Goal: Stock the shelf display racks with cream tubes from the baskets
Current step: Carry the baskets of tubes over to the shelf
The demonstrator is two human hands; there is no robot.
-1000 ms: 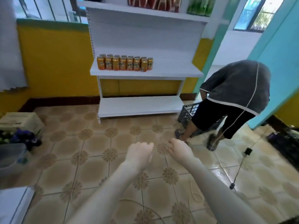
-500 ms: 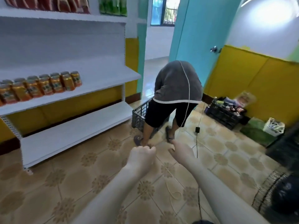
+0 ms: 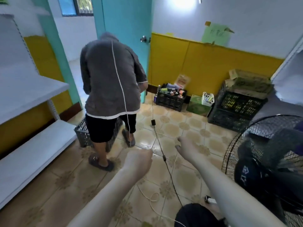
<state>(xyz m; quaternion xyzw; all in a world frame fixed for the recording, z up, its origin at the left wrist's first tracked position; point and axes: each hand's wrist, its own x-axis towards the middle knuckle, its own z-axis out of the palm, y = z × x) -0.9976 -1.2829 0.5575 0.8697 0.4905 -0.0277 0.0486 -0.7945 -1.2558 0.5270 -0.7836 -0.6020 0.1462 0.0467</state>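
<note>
My left hand [image 3: 139,159] is held out low over the tiled floor, its fingers curled into a fist with nothing in it. My right hand [image 3: 186,148] reaches forward beside it, fingers loosely relaxed and empty. A black basket [image 3: 170,100] full of mixed products stands against the yellow wall ahead. To its right, a small white tub [image 3: 207,99] holds what look like tubes. The white shelf rack [image 3: 32,145] runs along the left, its lower boards bare. A grey basket [image 3: 81,133] sits on the floor by the rack.
A person in a grey hoodie [image 3: 111,82] bends over the grey basket, blocking the way to the teal door [image 3: 124,22]. Stacked black crates [image 3: 236,110] with cardboard boxes on top stand at the right. A standing fan [image 3: 268,161] is close on my right. Cables [image 3: 164,158] trail across the floor.
The view has swung right: the shelf with orange cans has left the frame and the baskets by the yellow wall have come in. My right hand has spread away from my left.
</note>
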